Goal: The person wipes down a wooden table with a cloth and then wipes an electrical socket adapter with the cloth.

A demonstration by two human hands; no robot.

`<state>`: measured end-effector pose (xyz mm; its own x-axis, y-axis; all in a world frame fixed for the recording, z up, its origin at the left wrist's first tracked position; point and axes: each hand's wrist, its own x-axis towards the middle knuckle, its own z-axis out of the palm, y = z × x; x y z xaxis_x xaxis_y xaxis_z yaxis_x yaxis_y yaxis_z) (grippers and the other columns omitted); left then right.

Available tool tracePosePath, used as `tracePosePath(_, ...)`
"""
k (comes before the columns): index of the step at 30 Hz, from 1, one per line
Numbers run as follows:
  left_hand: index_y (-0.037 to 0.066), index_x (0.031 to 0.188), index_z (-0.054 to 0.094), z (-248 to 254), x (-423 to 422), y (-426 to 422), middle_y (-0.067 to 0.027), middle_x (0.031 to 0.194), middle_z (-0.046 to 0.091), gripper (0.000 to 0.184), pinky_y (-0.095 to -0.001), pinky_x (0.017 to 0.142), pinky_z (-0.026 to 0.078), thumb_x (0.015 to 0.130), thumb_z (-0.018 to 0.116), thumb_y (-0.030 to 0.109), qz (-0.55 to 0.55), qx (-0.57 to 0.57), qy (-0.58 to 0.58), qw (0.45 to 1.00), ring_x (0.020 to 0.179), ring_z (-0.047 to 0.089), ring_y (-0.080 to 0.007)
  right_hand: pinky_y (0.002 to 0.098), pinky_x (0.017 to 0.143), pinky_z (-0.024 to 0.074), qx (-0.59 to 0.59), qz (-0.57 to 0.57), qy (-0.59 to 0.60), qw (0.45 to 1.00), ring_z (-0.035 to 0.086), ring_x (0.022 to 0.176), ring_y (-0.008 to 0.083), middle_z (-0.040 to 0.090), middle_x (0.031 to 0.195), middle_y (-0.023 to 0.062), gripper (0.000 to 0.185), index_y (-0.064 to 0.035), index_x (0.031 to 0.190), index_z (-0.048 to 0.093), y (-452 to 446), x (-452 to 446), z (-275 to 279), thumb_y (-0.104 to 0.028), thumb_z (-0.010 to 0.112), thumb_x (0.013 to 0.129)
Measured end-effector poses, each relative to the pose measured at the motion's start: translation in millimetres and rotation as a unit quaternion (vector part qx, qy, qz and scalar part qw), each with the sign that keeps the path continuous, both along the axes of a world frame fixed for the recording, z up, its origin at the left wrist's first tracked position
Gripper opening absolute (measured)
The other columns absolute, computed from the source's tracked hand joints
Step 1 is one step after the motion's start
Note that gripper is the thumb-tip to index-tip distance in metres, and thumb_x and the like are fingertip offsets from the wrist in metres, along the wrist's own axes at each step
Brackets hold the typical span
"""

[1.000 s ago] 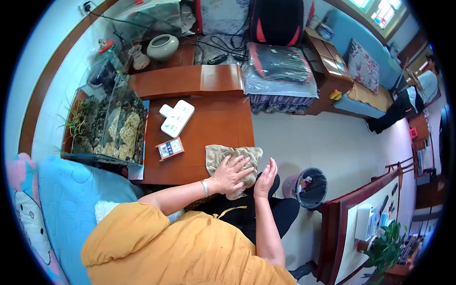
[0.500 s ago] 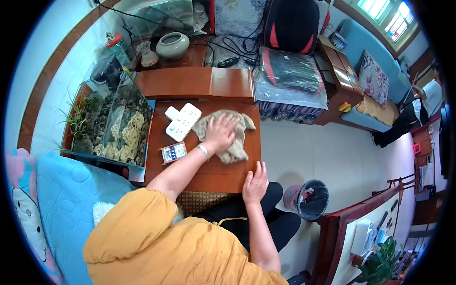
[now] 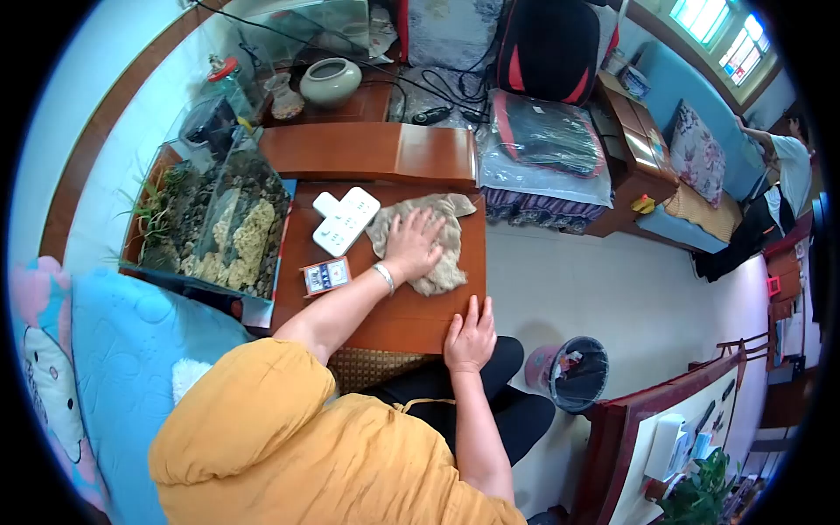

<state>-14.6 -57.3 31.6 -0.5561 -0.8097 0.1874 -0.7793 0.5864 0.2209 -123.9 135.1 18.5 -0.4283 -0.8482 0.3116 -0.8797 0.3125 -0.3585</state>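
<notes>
My left hand (image 3: 414, 246), with a silver bracelet at the wrist, lies flat and open on a rumpled greyish-beige cloth (image 3: 448, 254). Its fingers are spread across the cloth, which covers part of the brown wooden table top (image 3: 394, 324). At the table's right edge rests my right hand (image 3: 471, 335), open and empty. Left of the cloth is a white power strip (image 3: 346, 222) with a block sticking out on one side. Nearer to me, a small blue, white and orange box (image 3: 326, 276) lies beside my left forearm.
A glass tank (image 3: 219, 227) with rocks and plants stands at the table's left. Beyond the wooden ledge (image 3: 367, 149) sits a round ceramic pot (image 3: 331, 82). A waste bin (image 3: 577, 374) stands on the floor at right. Another person (image 3: 783, 175) is far right.
The view has shifted slightly. My left hand has moved a little with the cloth, whose near edge lies differently. My right hand stays at the table edge. The far person's pose has changed.
</notes>
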Motion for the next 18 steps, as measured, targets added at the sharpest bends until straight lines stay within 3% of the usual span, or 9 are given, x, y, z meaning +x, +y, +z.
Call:
tracePosePath(3, 0.018, 0.142, 0.038, 6.3, 20.6, 47.3, -0.0123, 0.15, 0.029, 0.062, -0.0551, 0.112, 0.016, 0.086, 0.05, 0.041, -0.03, 0.025, -0.016, 0.999, 0.139, 0.023, -0.0306, 0.0445, 0.092, 0.0429, 0.002, -0.004, 0.004, 1.0, 0.048, 0.121, 0.0339, 0.042, 0.139, 0.0186, 0.047, -0.0095, 0.131, 0.05, 1.2, -0.9, -1.9, -0.029, 0.054, 0.089)
tracePosePath(7, 0.018, 0.139, 0.043, 5.8, 47.1, 87.8, -0.0148, 0.145, 0.036, 0.06, -0.0585, 0.108, 0.022, 0.085, 0.054, 0.04, -0.072, 0.017, 0.023, 0.997, 0.135, 0.03, -0.0343, 0.0452, 0.092, 0.042, -0.008, 0.0, 0.014, 1.0, 0.048, 0.121, 0.0326, 0.042, 0.14, 0.0176, 0.047, -0.0102, 0.131, 0.05, -1.0, -3.6, -7.4, -0.028, 0.055, 0.088)
tracePosePath(10, 0.016, 0.137, 0.045, 19.8, 67.1, 95.8, -0.0171, 0.143, 0.038, 0.059, -0.0554, 0.108, 0.026, 0.085, 0.057, 0.04, -0.115, 0.024, 0.027, 0.993, 0.132, 0.034, -0.0362, 0.0447, 0.093, 0.0413, -0.005, 0.001, 0.019, 1.0, 0.048, 0.121, 0.0317, 0.042, 0.14, 0.0169, 0.047, -0.0108, 0.132, 0.05, 1.8, -2.5, -5.9, -0.028, 0.055, 0.089)
tracePosePath(12, 0.012, 0.135, 0.046, 31.6, 79.5, 82.0, -0.0198, 0.139, 0.041, 0.06, -0.0501, 0.106, 0.031, 0.084, 0.061, 0.04, -0.081, 0.034, 0.109, 0.99, 0.128, 0.04, -0.0377, 0.0447, 0.093, 0.0411, -0.009, -0.001, 0.016, 1.0, 0.048, 0.121, 0.0315, 0.042, 0.14, 0.0167, 0.046, -0.011, 0.132, 0.05, 2.6, -2.6, -6.1, -0.028, 0.055, 0.089)
tracePosePath(13, 0.008, 0.132, 0.048, 40.3, 86.0, 71.8, -0.0212, 0.136, 0.043, 0.06, -0.0464, 0.104, 0.035, 0.083, 0.063, 0.038, -0.043, -0.029, 0.114, 0.992, 0.124, 0.043, -0.0386, 0.0446, 0.094, 0.0408, -0.011, -0.001, 0.012, 1.0, 0.048, 0.122, 0.0313, 0.042, 0.14, 0.0164, 0.046, -0.0112, 0.132, 0.05, 1.8, -1.6, -6.3, -0.028, 0.055, 0.089)
tracePosePath(15, 0.01, 0.136, 0.044, 37.1, 103.3, 44.4, -0.0179, 0.137, 0.042, 0.068, -0.0499, 0.102, 0.034, 0.079, 0.068, 0.04, 0.077, -0.055, 0.141, 0.985, 0.125, 0.042, -0.0355, 0.0445, 0.094, 0.0411, -0.014, -0.001, 0.015, 1.0, 0.048, 0.121, 0.0313, 0.042, 0.14, 0.0164, 0.046, -0.0113, 0.131, 0.05, 1.4, -2.1, -7.4, -0.028, 0.055, 0.089)
tracePosePath(17, 0.012, 0.14, 0.037, 40.6, 117.4, 30.1, -0.0178, 0.137, 0.041, 0.082, -0.0495, 0.101, 0.034, 0.074, 0.073, 0.045, 0.238, -0.104, 0.063, 0.964, 0.126, 0.04, -0.0345, 0.0444, 0.093, 0.0413, -0.016, -0.002, 0.018, 1.0, 0.049, 0.12, 0.0314, 0.042, 0.14, 0.0163, 0.046, -0.0113, 0.131, 0.05, 2.0, -1.6, -7.0, -0.028, 0.055, 0.089)
tracePosePath(18, 0.013, 0.144, 0.03, 46.3, 124.8, 23.3, -0.0175, 0.138, 0.039, 0.097, -0.0493, 0.101, 0.033, 0.067, 0.077, 0.05, 0.276, -0.051, 0.038, 0.959, 0.128, 0.037, -0.0337, 0.0443, 0.093, 0.0415, -0.01, -0.003, 0.014, 1.0, 0.049, 0.12, 0.0314, 0.042, 0.14, 0.0164, 0.046, -0.0113, 0.131, 0.051, 1.6, -1.3, -6.0, -0.028, 0.055, 0.089)
